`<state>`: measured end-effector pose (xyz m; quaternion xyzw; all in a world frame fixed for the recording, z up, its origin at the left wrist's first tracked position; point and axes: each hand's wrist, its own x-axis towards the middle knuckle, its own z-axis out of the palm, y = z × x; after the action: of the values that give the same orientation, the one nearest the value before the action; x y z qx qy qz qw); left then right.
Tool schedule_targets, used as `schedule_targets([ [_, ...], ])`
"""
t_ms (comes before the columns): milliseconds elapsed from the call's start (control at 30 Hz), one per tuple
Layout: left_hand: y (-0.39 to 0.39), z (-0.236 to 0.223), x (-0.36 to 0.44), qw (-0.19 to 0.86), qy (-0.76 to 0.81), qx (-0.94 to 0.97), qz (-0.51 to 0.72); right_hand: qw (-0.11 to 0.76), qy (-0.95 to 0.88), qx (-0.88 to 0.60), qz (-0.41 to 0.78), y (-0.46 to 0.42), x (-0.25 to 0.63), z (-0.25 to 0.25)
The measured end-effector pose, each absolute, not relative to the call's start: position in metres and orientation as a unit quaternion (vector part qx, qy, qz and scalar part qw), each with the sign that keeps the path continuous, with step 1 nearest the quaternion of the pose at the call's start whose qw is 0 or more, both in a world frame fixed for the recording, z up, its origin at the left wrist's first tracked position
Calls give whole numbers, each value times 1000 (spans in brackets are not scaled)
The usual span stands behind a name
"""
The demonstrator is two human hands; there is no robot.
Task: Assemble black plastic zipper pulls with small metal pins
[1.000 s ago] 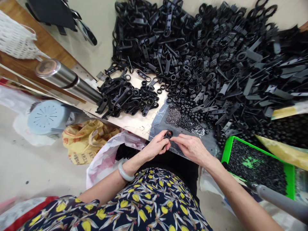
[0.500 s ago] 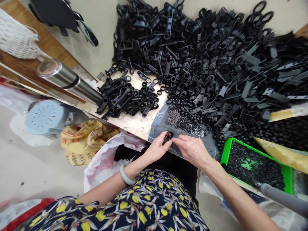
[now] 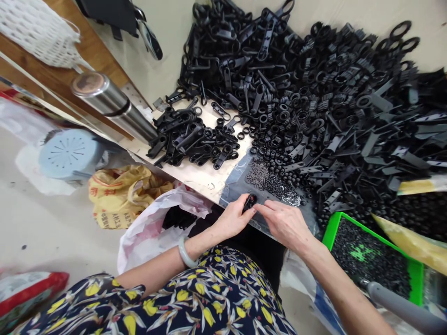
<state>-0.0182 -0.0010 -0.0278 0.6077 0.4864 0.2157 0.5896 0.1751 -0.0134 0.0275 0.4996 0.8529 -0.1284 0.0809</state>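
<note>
My left hand (image 3: 232, 217) is closed around a small black plastic part with a round opening (image 3: 250, 200), held just above the table's front edge. Most of that part is hidden by the fingers. My right hand (image 3: 285, 224) meets it from the other side, its thumb and fingertips pinched together close to the part. Whatever those fingertips hold is too small to make out. Just beyond the hands, on a dark mat (image 3: 234, 180), lie small grey-brown pieces (image 3: 257, 176), tiny black pieces (image 3: 274, 186) and shiny metal pins (image 3: 293, 198).
A large heap of black plastic rings and handles (image 3: 296, 93) covers the back. A smaller pile of black handles (image 3: 195, 139) sits beside a steel flask (image 3: 111, 109). At right stands a green tray (image 3: 415, 284) of black bits. A white bag (image 3: 139, 246) hangs open at left.
The camera view has shifted a little, so the table things appear further right. Both hands stay together at the black part, with little visible change in grip.
</note>
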Motion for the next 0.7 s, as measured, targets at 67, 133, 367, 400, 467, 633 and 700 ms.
schedule_targets([
  [67, -1, -28, -18, 587, 488, 609, 217, 72, 854, 500, -128, -13, 176, 27],
  [133, -1, -28, -18, 585, 487, 611, 218, 65, 856, 498, -123, -13, 176, 27],
  [367, 0, -25, -17, 582, 486, 617, 208, 77, 863, 491, -95, -13, 176, 29],
  [400, 0, -25, -17, 583, 487, 617, 207, 80, 863, 489, -94, -13, 176, 30],
  [467, 0, -24, -17, 584, 486, 615, 209, 86, 865, 485, -96, -12, 176, 31],
  [633, 0, -23, -16, 585, 484, 613, 217, 97, 866, 482, -96, -9, 175, 34],
  [700, 0, -23, -16, 582, 487, 615, 215, 101, 866, 479, -97, -9, 175, 35],
])
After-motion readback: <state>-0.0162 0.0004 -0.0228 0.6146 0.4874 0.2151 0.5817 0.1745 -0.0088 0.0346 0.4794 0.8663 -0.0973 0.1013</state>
